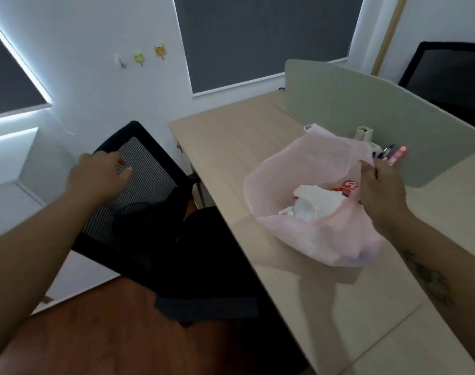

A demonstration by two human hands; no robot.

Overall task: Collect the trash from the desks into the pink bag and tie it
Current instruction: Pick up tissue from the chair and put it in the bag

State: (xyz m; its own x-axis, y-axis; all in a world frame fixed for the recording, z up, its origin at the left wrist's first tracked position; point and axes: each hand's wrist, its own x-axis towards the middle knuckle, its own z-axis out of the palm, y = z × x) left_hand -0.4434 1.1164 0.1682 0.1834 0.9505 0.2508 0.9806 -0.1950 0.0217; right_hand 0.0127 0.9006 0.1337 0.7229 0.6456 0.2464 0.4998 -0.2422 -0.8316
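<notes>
Pink bag (pixel 306 163) sits slumped on the pale wood counter (pixel 231 147) with its mouth open towards me. Its near bottom corner is blurred, and I cannot make out the bluish thing showing through it. Both forearms run out of the lower edge of my view. The right grip (pixel 382 190) is closed narrow on the bag's right rim, pinching the film at the far side of the mouth, so the bag lies just left of and under that grip. Inside I see crumpled white paper (pixel 314 201) and a red label (pixel 348 186), half hidden by the hand and too cut off to read. Down to the left are the brown floor (pixel 95 334) and a black mesh chair (pixel 144 185) pushed against the counter edge. The left grip (pixel 98 174) lies over the chair back with its fingers bent, well apart from the bag. I cannot tell whether it holds the frame or only touches it. Beyond the bag, some pens (pixel 390 154) stand against a grey divider (pixel 366 109). Farther off is a second dark chair (pixel 452 74), cropped at the right edge. Grey blinds (pixel 258 36) hang on the white back wall, with small animal stickers (pixel 141 58) beside them.
</notes>
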